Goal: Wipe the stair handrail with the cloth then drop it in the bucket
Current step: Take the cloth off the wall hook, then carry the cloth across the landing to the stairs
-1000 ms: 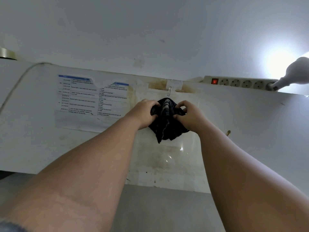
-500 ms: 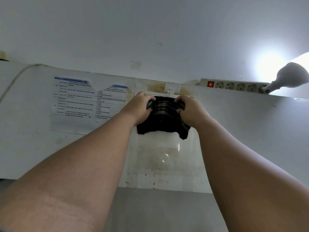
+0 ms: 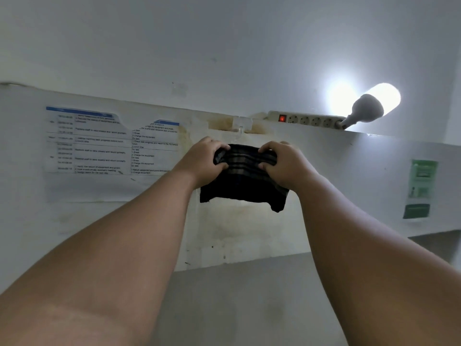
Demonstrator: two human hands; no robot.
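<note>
Head view: the dark woven cloth with pale stripes (image 3: 243,176) is held up in front of the white painted wall (image 3: 349,186), just below a small clear plastic hook (image 3: 240,129). Its long axis runs side to side. The upper edge is bunched and pulled taut between the two grips, and the lower part hangs limp with a loose corner drooping on the right. The left hand (image 3: 207,161) has fingers and thumb curled round the cloth's left end. The right hand (image 3: 283,166) clasps the right end the same way, so neither hand is nearer. The fabric looks thin, soft and a little frayed at the hem. Neither the stair handrail nor the bucket is in view, so wiping has probably not begun, and the cloth must first be carried away from this wall. A white power strip (image 3: 311,119) and a lit bulb (image 3: 369,108) sit up to the right.
</note>
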